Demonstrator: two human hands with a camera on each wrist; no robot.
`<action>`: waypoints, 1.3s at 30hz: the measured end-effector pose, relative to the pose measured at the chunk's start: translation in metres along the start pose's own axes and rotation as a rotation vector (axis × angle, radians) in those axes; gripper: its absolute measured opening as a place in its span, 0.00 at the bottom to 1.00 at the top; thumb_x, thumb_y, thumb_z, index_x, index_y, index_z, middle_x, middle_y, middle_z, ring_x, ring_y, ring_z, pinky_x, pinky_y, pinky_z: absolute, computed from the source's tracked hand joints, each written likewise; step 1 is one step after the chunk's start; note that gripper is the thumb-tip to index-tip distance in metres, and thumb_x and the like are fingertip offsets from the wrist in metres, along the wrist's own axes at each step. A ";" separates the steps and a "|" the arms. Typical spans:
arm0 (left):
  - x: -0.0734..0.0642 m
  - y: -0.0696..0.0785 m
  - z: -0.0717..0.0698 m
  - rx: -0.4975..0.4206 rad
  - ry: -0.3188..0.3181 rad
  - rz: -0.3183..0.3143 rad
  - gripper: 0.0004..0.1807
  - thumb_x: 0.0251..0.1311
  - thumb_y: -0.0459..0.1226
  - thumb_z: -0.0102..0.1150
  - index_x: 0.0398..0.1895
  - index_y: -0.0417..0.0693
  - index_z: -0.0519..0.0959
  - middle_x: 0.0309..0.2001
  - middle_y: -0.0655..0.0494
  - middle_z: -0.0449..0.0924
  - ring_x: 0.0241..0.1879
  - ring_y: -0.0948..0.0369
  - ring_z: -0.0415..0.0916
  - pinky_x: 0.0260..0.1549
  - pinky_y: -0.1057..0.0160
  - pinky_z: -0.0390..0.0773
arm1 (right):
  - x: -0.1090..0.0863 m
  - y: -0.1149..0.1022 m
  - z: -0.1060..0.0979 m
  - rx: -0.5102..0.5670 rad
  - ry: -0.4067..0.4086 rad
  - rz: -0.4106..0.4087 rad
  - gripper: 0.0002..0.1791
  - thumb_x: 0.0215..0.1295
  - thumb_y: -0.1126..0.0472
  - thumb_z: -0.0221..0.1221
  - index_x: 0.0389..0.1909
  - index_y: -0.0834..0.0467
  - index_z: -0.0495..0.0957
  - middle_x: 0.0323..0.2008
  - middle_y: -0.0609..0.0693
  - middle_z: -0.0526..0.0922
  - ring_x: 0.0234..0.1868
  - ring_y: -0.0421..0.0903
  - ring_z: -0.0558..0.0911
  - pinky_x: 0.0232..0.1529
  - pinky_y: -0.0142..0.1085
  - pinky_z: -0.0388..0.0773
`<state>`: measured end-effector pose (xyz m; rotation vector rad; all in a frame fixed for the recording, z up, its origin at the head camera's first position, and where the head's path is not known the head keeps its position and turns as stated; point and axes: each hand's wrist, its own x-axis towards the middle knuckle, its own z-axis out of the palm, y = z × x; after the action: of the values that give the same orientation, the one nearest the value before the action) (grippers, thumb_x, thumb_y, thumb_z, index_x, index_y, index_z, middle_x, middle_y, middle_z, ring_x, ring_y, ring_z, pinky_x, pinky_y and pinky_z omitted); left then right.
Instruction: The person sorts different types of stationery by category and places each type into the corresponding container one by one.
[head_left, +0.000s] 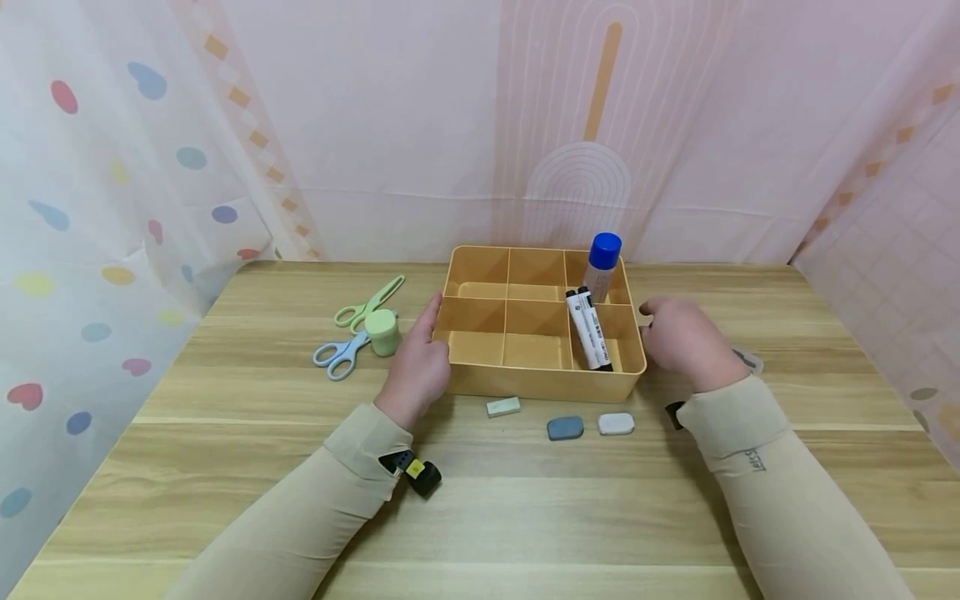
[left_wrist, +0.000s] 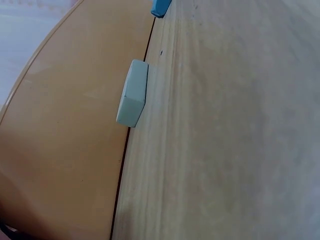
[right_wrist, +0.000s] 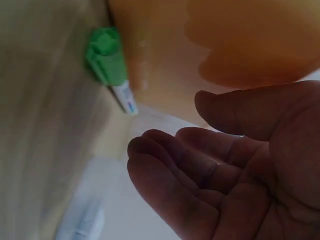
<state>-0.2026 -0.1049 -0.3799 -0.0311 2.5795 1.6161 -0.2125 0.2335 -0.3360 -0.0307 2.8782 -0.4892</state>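
An orange-tan compartment box stands on the wooden table. My left hand lies against its left side, index finger straight along the wall; its other fingers are mostly hidden. To the right of the box is my right hand, which the right wrist view shows with loosely bent fingers and nothing in them. In the box's right compartments, two white markers with black ends lean beside a blue-capped glue stick. Close by the right hand is a green-capped object with a white body.
Before the box lie a pale green eraser, a blue-grey eraser and a white eraser. At left are green scissors, blue scissors and a green round container. A grey item is partly behind the right wrist.
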 end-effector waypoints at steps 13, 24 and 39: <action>0.001 -0.002 0.002 -0.012 0.015 0.002 0.41 0.73 0.28 0.32 0.87 0.63 0.45 0.86 0.59 0.49 0.85 0.57 0.45 0.83 0.51 0.48 | 0.007 0.005 0.015 -0.056 -0.040 -0.038 0.25 0.72 0.69 0.47 0.67 0.73 0.73 0.59 0.74 0.81 0.58 0.67 0.82 0.65 0.64 0.76; 0.001 -0.003 0.002 0.001 0.012 0.005 0.42 0.72 0.29 0.33 0.87 0.64 0.45 0.86 0.58 0.49 0.84 0.56 0.46 0.83 0.49 0.48 | 0.009 0.008 0.021 -0.094 -0.024 -0.082 0.23 0.71 0.71 0.50 0.63 0.73 0.75 0.55 0.72 0.83 0.53 0.63 0.83 0.63 0.62 0.78; 0.000 -0.002 0.000 0.056 0.001 0.024 0.40 0.73 0.29 0.33 0.88 0.59 0.45 0.86 0.55 0.49 0.85 0.54 0.45 0.83 0.49 0.48 | 0.009 0.007 0.023 -0.081 0.001 -0.091 0.20 0.70 0.71 0.50 0.59 0.72 0.78 0.53 0.70 0.84 0.54 0.65 0.84 0.63 0.62 0.78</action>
<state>-0.2026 -0.1060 -0.3813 0.0040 2.6346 1.5509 -0.2165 0.2319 -0.3616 -0.1758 2.9059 -0.3892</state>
